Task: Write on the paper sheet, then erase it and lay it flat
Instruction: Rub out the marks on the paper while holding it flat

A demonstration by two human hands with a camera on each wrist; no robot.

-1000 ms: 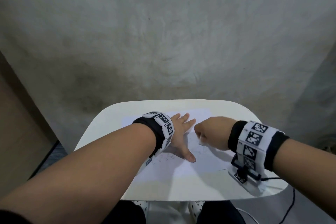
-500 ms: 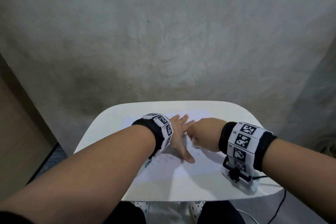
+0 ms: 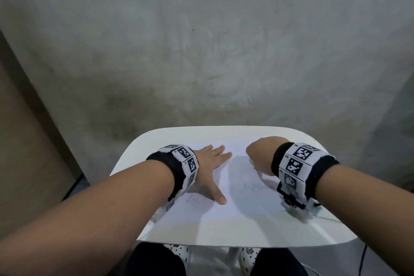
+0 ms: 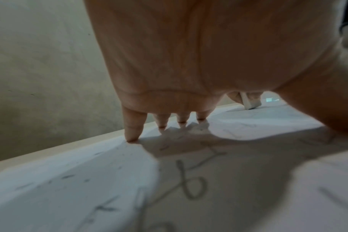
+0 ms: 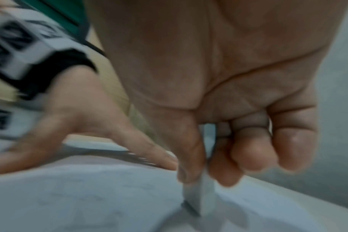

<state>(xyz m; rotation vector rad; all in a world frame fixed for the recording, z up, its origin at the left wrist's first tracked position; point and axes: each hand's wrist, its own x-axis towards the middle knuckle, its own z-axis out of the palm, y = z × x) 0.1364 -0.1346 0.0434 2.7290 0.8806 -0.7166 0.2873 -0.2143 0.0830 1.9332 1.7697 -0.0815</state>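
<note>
1. A thin white paper sheet (image 3: 242,195) with faint grey pencil marks is seen lying on the rounded white worktop (image 3: 224,233), near the middle of it; nothing that contains other things is shown.
2. The left hand (image 3: 209,170) is laid palm down on the left part of the paper sheet, its fingers (image 4: 132,127) straight and spread, with the tips pressed to the sheet and the thumb pointed toward the near edge of the worktop. Nothing is held in its grip.
3. The right hand (image 3: 259,154) is curled above the right part of the paper sheet. A small white block eraser (image 5: 203,197) is pinched in its grip between thumb and fingers, with the darkened lower corner set against the sheet.
4. In the head view the eraser is hidden behind the right hand. The right wrist view is blurred, so the marks beside the eraser cannot be read; handwriting under the left palm is only partly legible.
</note>
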